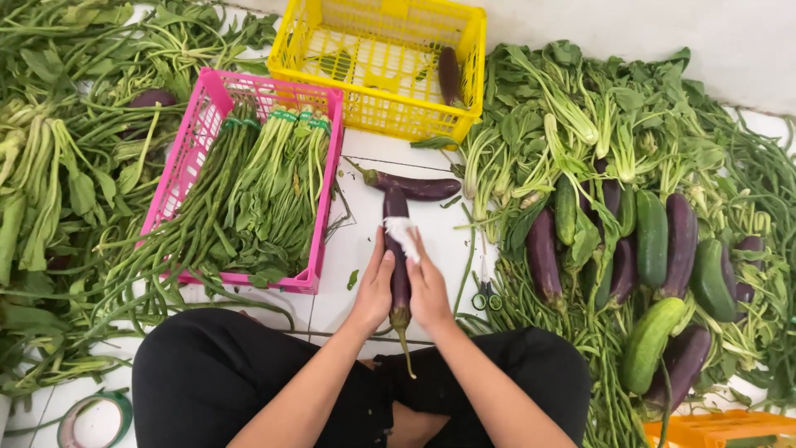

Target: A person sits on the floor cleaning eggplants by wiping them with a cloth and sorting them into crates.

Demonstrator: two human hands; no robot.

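Observation:
My left hand [375, 286] and my right hand [426, 286] both grip one long purple eggplant [395, 207] that lies lengthwise on the white floor, stem end toward my crossed legs. My right hand also presses a small white cloth [401, 231] against the eggplant's upper side. A second purple eggplant [412, 187] lies crosswise just beyond the tip of the held one.
A pink crate [193, 137] of bundled greens sits left of my hands, a yellow crate [381, 58] with one eggplant behind. Piles of greens, eggplants and cucumbers [651, 236] fill the right. Scissors [486, 299] lie by my right hand; a tape roll [93, 417] at bottom left.

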